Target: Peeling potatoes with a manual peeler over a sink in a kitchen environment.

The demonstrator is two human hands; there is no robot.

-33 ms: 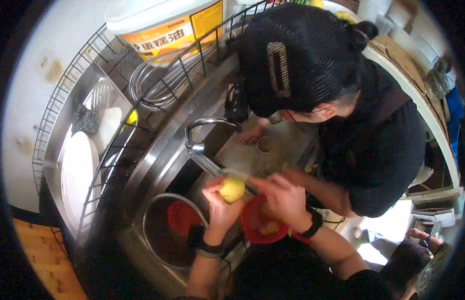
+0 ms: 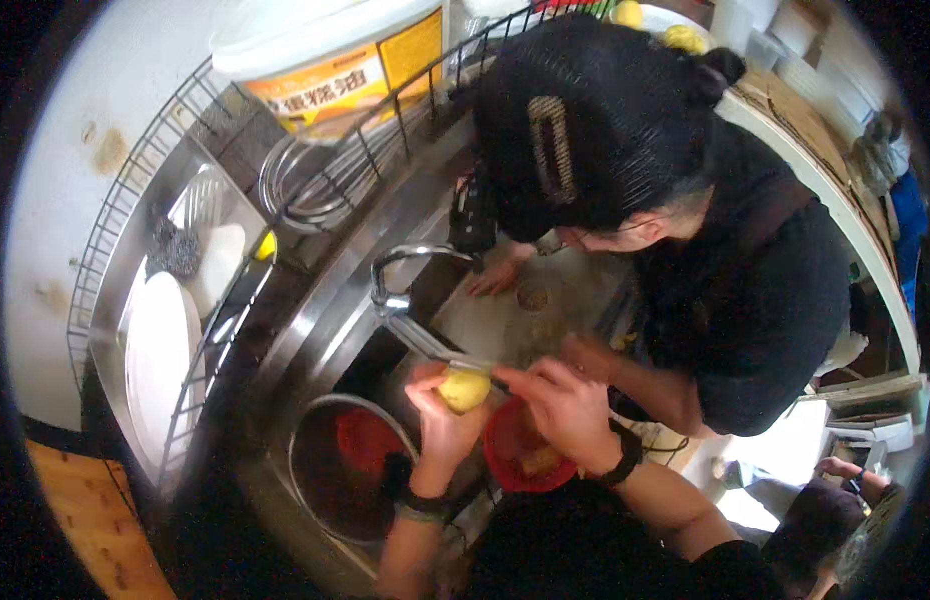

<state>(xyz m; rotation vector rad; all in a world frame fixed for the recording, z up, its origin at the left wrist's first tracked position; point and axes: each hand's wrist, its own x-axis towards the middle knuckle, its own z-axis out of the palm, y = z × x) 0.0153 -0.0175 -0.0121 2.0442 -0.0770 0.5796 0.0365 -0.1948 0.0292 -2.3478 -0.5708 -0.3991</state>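
My left hand (image 2: 443,425) is closed around a pale yellow, peeled-looking potato (image 2: 466,392), held over the sink. Across the potato's upper edge lies a thin, pale tool (image 2: 473,366), blurred, so I cannot tell whether it is a peeler or a knife. My right hand (image 2: 568,400) grips that tool's right end, index finger stretched along it. Below my hands is a red bowl or basket (image 2: 502,455) with yellowish pieces (image 2: 541,460) in it. Left of my left wrist stands a round metal pot (image 2: 330,490) with something red (image 2: 367,442) inside.
A faucet (image 2: 390,270) arches over the sink. Close on the right, a co-worker in black (image 2: 755,300) leans over the basin, a hand (image 2: 500,275) in it. At left, a wire rack (image 2: 200,395) holds a white plate (image 2: 160,350) and a large tub (image 2: 335,75).
The tool and my right fingertips have shifted slightly down against the potato. My left hand keeps its hold on it, and the co-worker stays almost still.
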